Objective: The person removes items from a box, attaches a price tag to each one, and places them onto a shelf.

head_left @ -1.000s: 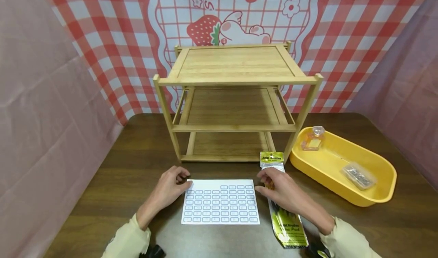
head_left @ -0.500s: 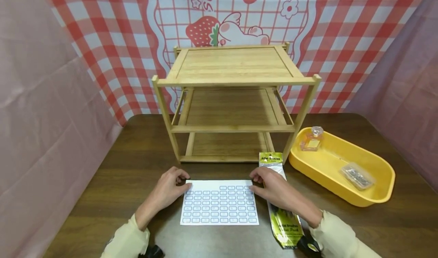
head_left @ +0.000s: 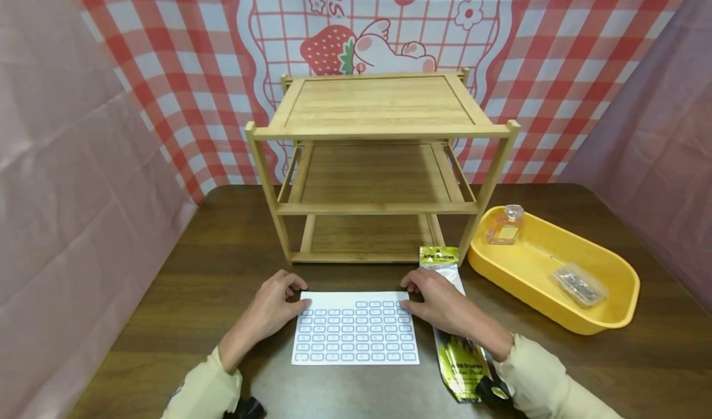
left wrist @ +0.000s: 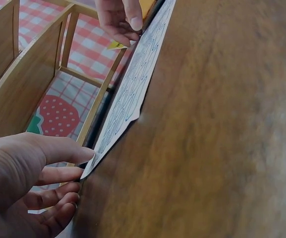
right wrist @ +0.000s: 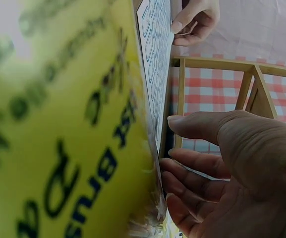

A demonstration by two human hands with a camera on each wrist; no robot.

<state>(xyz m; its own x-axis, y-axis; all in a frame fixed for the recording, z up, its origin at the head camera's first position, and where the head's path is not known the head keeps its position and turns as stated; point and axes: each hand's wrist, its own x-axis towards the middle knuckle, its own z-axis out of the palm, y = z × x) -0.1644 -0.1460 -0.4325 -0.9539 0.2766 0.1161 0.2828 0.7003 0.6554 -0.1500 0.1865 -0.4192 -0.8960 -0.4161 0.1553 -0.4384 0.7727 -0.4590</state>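
Note:
A white paper sheet (head_left: 355, 329) printed with rows of blue rounded boxes lies on the brown table. My left hand (head_left: 275, 304) pinches its far left corner, the thumb on top in the left wrist view. At the far right corner is my right hand (head_left: 439, 301), its thumb tip by the sheet's edge. In the right wrist view, the right thumb (right wrist: 197, 126) and fingers stand apart with a gap between them. Under the right forearm lies a long yellow-green packet (head_left: 461, 363) labelled Artist Brushes, partly hidden by that hand.
A three-tier wooden shelf (head_left: 378, 107) stands behind the sheet. To the right is a yellow tray (head_left: 556, 308) holding a pink perfume bottle (head_left: 505, 226) and a clear box (head_left: 580, 285) of small dark items. A checked cloth (head_left: 194, 67) hangs at the back.
My right hand has moved left, from beside the sheet over the packet to the sheet's far right corner. The left hand stays at its corner.

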